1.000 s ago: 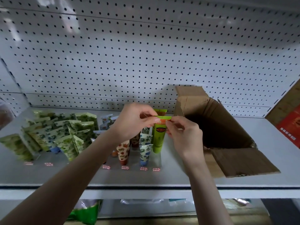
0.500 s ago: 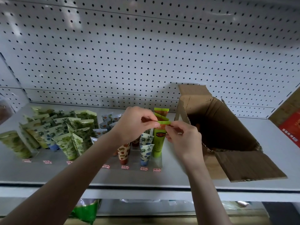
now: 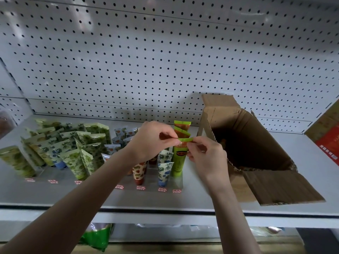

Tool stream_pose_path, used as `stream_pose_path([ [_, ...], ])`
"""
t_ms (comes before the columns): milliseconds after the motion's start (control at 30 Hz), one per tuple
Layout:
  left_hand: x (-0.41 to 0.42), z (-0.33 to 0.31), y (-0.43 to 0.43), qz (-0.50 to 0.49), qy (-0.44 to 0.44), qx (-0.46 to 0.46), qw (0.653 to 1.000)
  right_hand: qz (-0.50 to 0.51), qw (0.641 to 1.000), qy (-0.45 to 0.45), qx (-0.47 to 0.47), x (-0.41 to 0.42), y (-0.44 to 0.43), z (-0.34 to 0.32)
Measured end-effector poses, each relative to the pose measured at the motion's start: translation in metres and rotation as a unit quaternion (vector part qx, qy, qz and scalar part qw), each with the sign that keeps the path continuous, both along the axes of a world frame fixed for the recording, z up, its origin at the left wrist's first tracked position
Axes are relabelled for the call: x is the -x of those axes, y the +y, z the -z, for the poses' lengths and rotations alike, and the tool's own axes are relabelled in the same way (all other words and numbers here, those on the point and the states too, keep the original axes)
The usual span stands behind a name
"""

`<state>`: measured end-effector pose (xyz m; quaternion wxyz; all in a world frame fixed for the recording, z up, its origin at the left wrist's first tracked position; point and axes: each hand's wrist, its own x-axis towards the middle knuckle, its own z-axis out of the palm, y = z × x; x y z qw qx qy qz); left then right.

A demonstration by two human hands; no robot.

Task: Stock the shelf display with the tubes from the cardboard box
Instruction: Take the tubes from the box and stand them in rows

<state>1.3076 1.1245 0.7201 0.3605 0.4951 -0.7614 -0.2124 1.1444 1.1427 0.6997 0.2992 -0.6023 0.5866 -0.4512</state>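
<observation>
A person stands at a white metal shelf [image 3: 183, 200] backed by white pegboard [image 3: 165, 61], with both bare forearms reaching forward. The two hands meet close together over one bright green plastic tube with an orange label [image 3: 178, 160]. The left hand [image 3: 152, 140] pinches the left end of the tube's flat crimped top between thumb and forefinger. The right hand [image 3: 205, 158] pinches the right end in the same way.

The tube is upright with its cap end down, at the front of the rightmost row of the display. It is hard to tell whether the cap rests on the shelf. Two more green tubes of the same kind [image 3: 182, 125] stand directly behind it.

Just left of it are a white tube with blue flowers [image 3: 164, 174] and a tube patterned in red and orange [image 3: 139, 171]. Further left is a crowd of pale green leaf-printed tubes [image 3: 73, 162]. Small red and white price tags [image 3: 177, 191] run along the shelf in front of the rows.

An open brown cardboard box [image 3: 275, 186] lies on its side just right of the hands, its dark mouth facing forward and its flaps spread. What is inside is too dark to make out. A red and brown carton [image 3: 330, 140] sits at the far right edge, and a green bag [image 3: 97, 237] shows on the level below.
</observation>
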Motion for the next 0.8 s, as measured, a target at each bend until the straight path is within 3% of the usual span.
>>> stream_pose_path([
  [467, 0.003, 0.000, 0.007, -0.001, 0.011, 0.001, 1.000, -0.002, 1.000, 0.007, -0.010, 0.001, 0.005, -0.002],
  [800, 0.007, -0.014, 0.012, -0.057, 0.062, -0.004, 0.996, -0.002, 1.000, -0.020, 0.010, 0.008, 0.018, -0.018],
])
